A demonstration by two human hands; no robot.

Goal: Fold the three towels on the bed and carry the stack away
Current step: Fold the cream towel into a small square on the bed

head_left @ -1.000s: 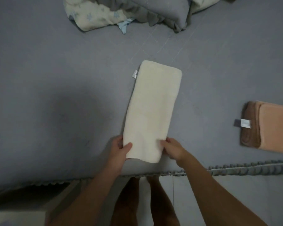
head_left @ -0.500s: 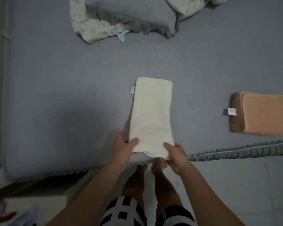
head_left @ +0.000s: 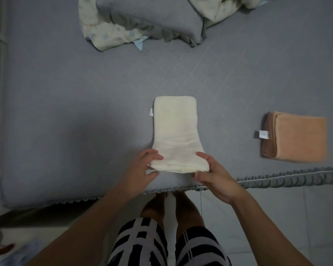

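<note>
A cream towel (head_left: 175, 123), folded into a long strip, lies on the grey bed (head_left: 65, 112) pointing away from me. Its near end is lifted off the sheet. My left hand (head_left: 144, 169) pinches the near left corner and my right hand (head_left: 213, 175) pinches the near right corner. A white tag sticks out of the strip's left side. To the right, near the bed's front edge, rests a folded stack of brown and peach towels (head_left: 294, 137) with a white tag on its left.
A grey pillow (head_left: 152, 18) and a crumpled pale patterned blanket (head_left: 104, 29) lie at the far side of the bed. The bed's ruffled edge (head_left: 288, 179) runs just in front of my legs. Pale floor tiles (head_left: 306, 217) are below on the right.
The near end of the cream towel has risen off the bed in both hands. The view has shifted, so the towels appear further left.
</note>
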